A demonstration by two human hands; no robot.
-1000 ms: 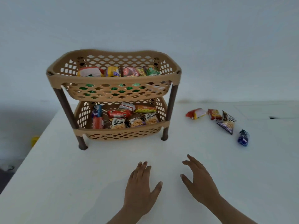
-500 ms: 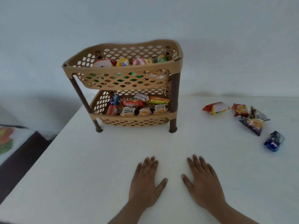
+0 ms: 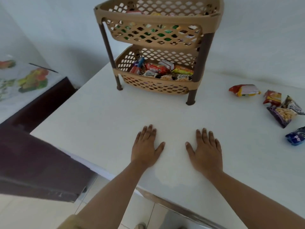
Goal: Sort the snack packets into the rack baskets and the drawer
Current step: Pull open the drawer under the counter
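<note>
A tan two-tier rack stands at the back of the white table (image 3: 99, 113). Its upper basket (image 3: 156, 19) and lower basket (image 3: 153, 86) both hold several snack packets. Loose packets lie on the table at the right: a red and white packet (image 3: 244, 90), a red packet (image 3: 272, 98), a purple peanut packet (image 3: 283, 114) and a blue packet (image 3: 296, 138). My left hand (image 3: 146, 147) and my right hand (image 3: 205, 150) lie flat on the table, palms down, fingers straight, holding nothing. No drawer is in view.
A dark cabinet (image 3: 36, 166) stands left of the table, with a fruit-patterned cover (image 3: 21, 80) on a surface behind it. The table's near edge runs diagonally under my forearms. Pale floor tiles (image 3: 33, 214) show below.
Both hands have settled flat on the table with fingers straightened. My view has tilted down and turned left, so the rack and packets sit higher and further right.
</note>
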